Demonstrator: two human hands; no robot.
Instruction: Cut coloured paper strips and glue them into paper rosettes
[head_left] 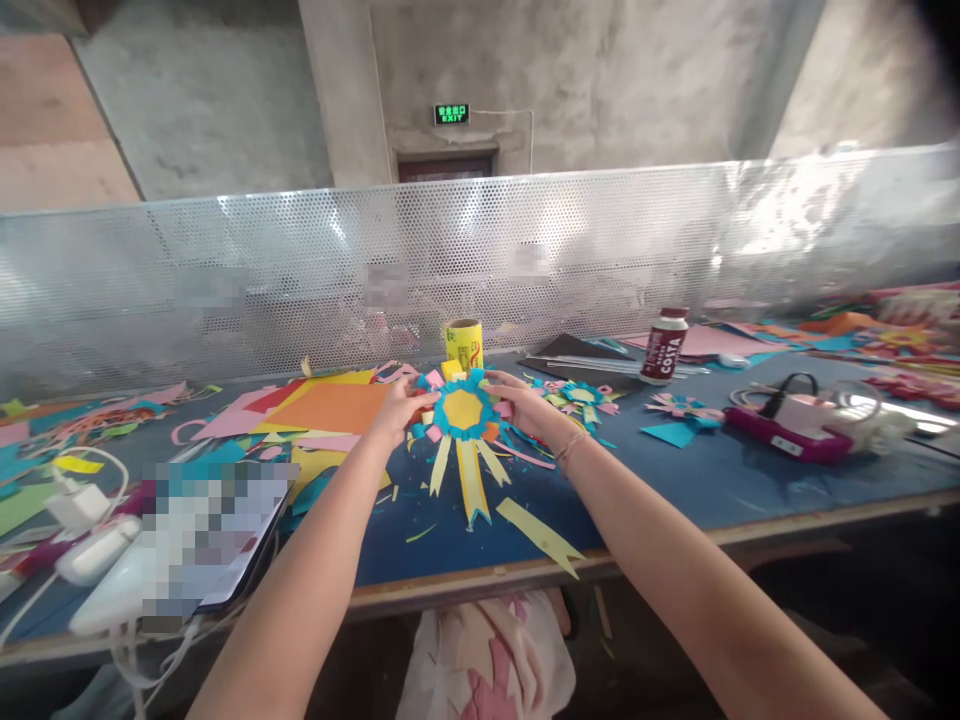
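Bare grey concrete wall (240,110) fills the top of the frame, with a lit green exit sign (452,114) at upper centre above a dark doorway (444,168). Below, a perforated metal screen (442,235) spans the full width, behind a blue bench (637,480) with a worn front edge. Coloured paper covers its left side, including an orange sheet (330,406); a tablet (259,535) lies at lower left. Right of centre stand a dark red bottle (666,350) and, farther right, a purple power strip (787,437). A yellow roll (464,345) stands upright at centre.

Just in front of that roll is a blue-and-yellow paper rosette (463,409), its tails pointing down the frame. The left hand (393,412) and right hand (525,405) have their fingers closed on its opposite edges. A pale yellow strip (540,535) lies near the bench's front edge.
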